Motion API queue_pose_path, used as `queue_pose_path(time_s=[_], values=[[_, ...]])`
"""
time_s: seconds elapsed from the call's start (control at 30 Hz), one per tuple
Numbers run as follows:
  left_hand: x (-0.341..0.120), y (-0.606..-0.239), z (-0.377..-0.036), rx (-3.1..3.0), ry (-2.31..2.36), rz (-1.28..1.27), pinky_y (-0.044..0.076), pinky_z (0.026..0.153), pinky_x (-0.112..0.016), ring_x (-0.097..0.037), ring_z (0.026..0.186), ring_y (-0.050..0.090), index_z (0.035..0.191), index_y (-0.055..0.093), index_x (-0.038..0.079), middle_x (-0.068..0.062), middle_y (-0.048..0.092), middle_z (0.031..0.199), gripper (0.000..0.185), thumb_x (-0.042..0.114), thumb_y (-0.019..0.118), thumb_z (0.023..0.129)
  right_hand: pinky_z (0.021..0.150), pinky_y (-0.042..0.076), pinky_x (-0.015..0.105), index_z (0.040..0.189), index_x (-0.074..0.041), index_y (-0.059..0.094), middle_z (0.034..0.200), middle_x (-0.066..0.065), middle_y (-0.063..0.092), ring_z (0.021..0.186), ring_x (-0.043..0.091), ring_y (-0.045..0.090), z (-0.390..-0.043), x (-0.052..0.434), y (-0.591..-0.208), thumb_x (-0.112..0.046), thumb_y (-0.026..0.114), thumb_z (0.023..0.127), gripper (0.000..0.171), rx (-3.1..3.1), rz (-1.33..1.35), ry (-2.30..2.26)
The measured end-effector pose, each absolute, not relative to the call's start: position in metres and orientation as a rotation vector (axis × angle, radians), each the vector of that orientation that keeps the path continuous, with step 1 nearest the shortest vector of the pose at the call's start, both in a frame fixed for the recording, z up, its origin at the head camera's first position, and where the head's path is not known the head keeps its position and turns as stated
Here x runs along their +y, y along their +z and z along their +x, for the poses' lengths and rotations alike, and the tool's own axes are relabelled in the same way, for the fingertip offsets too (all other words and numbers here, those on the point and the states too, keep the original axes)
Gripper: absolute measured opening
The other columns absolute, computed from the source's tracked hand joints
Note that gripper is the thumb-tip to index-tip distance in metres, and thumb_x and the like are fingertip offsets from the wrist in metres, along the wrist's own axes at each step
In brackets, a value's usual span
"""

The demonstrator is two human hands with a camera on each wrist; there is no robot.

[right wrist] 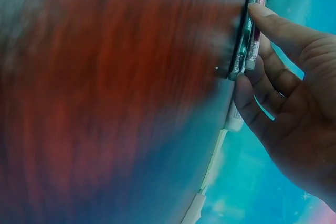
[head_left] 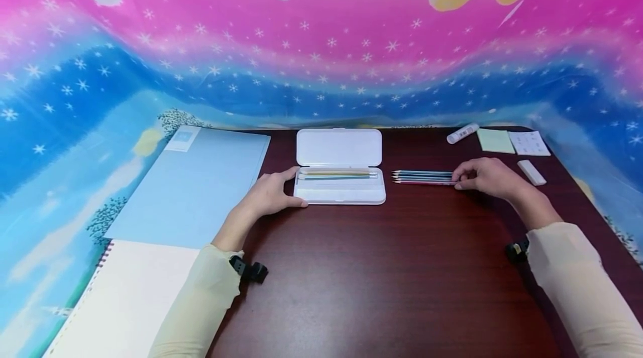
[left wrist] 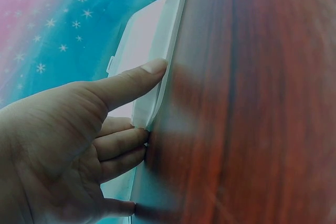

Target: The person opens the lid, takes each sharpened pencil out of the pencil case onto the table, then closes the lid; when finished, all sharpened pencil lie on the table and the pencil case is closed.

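Observation:
A white pencil case [head_left: 339, 195] lies with its lid [head_left: 339, 147] tipped back, and several pencils [head_left: 336, 175] lie inside along its rear side. My left hand [head_left: 267, 195] holds the case's left end, thumb at the front corner and forefinger near the hinge. In the left wrist view the thumb [left wrist: 131, 85] presses the case's edge [left wrist: 164, 85]. Right of the case, several pencils [head_left: 421, 176] lie side by side, tips toward it. My right hand [head_left: 484, 175] pinches at their blunt ends, its thumb against the red pencil [right wrist: 258, 38] in the right wrist view.
A light blue folder [head_left: 196, 190] and a white spiral notebook [head_left: 125, 296] cover the table's left side. At the back right lie a glue stick [head_left: 462, 133], green sticky notes [head_left: 495, 141], a printed white pad [head_left: 529, 143] and a white eraser [head_left: 531, 172]. A patterned cloth [head_left: 321, 56] surrounds the table.

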State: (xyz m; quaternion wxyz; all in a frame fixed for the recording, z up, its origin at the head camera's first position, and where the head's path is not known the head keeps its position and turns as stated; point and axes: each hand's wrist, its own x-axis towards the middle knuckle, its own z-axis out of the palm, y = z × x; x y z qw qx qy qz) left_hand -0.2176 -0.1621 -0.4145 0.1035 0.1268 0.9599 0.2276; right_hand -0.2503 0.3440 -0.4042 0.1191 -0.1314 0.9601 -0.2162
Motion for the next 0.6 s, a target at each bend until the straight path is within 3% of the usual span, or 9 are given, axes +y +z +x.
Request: queue_pose_path(time_s=[0.37, 0.6], values=[[-0.164, -0.415, -0.218, 2.84, 0.684, 0.392, 0.037, 0.115, -0.057, -0.036, 0.13, 0.057, 0.158, 0.038, 0.017, -0.016, 0.063, 0.14, 0.096, 0.048, 0.084, 0.079, 0.071, 0.044, 0.035, 0.112, -0.014, 0.075, 0.099, 0.005, 0.071, 0.083, 0.022, 0.054, -0.243, 0.33, -0.386, -0.026, 0.07, 0.097, 0.02, 2.872, -0.384, -0.719], [-0.163, -0.415, -0.218, 2.839, 0.677, 0.404, 0.035, 0.116, -0.057, -0.035, 0.128, 0.059, 0.158, 0.038, 0.017, -0.015, 0.064, 0.139, 0.095, 0.048, 0.084, 0.08, 0.082, 0.044, 0.039, 0.115, -0.022, 0.076, 0.114, 0.005, 0.075, 0.093, 0.022, 0.056, -0.244, 0.287, -0.384, -0.039, 0.069, 0.097, 0.026, 2.863, -0.463, -0.78]])
